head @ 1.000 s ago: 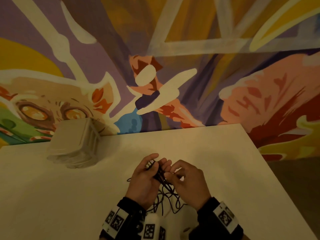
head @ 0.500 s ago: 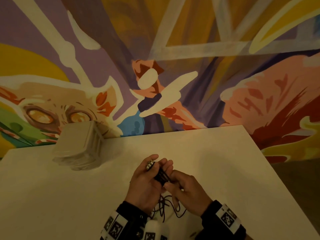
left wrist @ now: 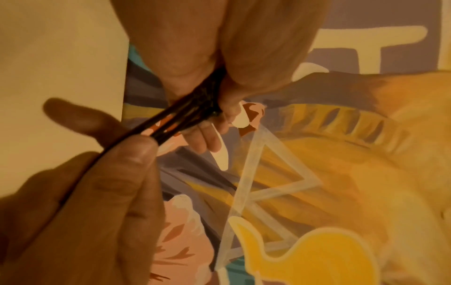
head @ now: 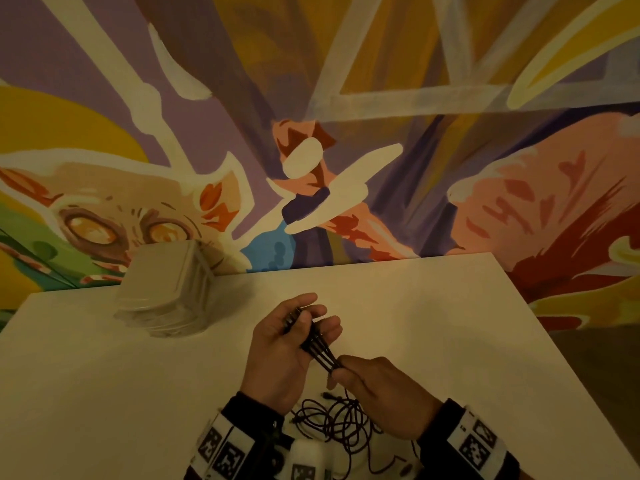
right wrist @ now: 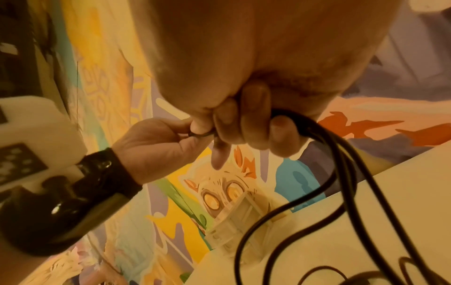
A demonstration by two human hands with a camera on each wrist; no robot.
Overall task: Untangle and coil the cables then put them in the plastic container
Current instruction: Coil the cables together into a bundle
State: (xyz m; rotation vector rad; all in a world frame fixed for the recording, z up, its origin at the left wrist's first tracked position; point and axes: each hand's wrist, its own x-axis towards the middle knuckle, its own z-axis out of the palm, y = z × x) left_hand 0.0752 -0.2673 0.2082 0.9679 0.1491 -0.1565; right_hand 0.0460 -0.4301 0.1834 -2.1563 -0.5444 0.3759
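Several thin dark cables [head: 320, 348] run taut between my two hands above the white table [head: 104, 393]. My left hand [head: 294, 330] holds their plug ends, with fingers and thumb curled round the bunch [left wrist: 195, 108]. My right hand [head: 346, 370] pinches the same strands lower down [right wrist: 288, 119]. Below the hands the loose remainder lies as a tangle [head: 332, 424] on the table near the front edge. The clear plastic container [head: 166, 292] stands on the table at the back left, apart from both hands [right wrist: 234, 217].
A painted mural wall [head: 346, 133] rises right behind the table's far edge. The table's right edge [head: 554, 341] drops to a dark floor. Bare tabletop stretches left and right of the hands.
My right hand has slid back along the cables toward me, drawing the strands straight from my left hand. More loose cable now shows on the table below.
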